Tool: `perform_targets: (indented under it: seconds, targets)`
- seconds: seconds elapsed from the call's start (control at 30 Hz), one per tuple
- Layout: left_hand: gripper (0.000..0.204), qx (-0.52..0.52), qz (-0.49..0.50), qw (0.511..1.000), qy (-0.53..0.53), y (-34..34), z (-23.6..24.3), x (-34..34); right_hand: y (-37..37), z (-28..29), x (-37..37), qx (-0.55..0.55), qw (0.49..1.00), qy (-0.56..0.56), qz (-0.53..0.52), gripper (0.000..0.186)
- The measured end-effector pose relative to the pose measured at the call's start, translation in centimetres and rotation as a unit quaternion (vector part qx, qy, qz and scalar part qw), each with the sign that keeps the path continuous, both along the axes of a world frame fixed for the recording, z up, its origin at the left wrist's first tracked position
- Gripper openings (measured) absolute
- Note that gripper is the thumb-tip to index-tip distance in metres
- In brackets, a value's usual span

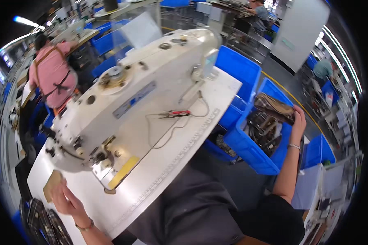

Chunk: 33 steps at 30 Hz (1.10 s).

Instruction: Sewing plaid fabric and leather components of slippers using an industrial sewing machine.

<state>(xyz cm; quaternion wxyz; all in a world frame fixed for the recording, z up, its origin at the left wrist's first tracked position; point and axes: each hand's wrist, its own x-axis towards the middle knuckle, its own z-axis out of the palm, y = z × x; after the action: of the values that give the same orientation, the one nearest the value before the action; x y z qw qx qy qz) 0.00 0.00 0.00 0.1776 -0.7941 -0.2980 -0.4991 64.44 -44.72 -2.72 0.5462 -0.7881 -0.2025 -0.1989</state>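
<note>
My left hand (68,200) is at the left end of the white sewing table, its fingers closed on a small flat tan piece (53,182). Off to the right, my right arm reaches out over a blue bin (252,153). There my right hand (299,122) grips the edge of a brown, folded piece (274,107), fabric or leather, I cannot tell which. Dark and brown pieces (262,134) lie heaped inside that bin. Between my hands stands a white industrial sewing machine (139,85), with a yellow strip (124,172) beside its needle area.
Red-handled thread snips (176,114) lie on the sewing table (184,149) with a loose cord. Another blue bin (239,67) stands behind the table's right end. Dark plaid cloth (41,222) hangs at the lower left. A person in pink (55,75) works at the far left.
</note>
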Motion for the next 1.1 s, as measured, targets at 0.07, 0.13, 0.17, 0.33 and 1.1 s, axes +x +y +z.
perform_targets:
  seconds: [0.07, 0.13, 0.17, 0.33, 1.1]
  targets:
    - [0.014, -0.045, 0.107, 0.993, -0.018, 0.1, 0.5, -4.5, 1.0, -3.5, 0.4, -0.271, 0.934, -0.145, -0.180, 0.041]
    - [0.015, -0.166, 0.194, 0.961, -0.104, -2.4, -3.3, -4.5, -2.3, -0.9, 4.7, -0.318, 0.915, -0.195, -0.154, 0.044]
    - [0.017, -0.188, 0.238, 0.948, -0.098, 0.3, -3.3, -5.7, -2.0, -3.2, 4.3, -0.319, 0.925, -0.163, -0.124, 0.045]
    - [0.029, -0.239, 0.327, 0.914, 0.000, 4.2, -7.0, -11.5, 11.9, -2.6, -7.3, -0.279, 0.931, -0.201, 0.122, 0.028]
    - [0.011, -0.470, -0.048, 0.879, 0.061, -8.0, -4.2, 2.1, 35.5, 0.4, -38.3, -0.178, 0.431, -0.426, 0.775, 0.054]
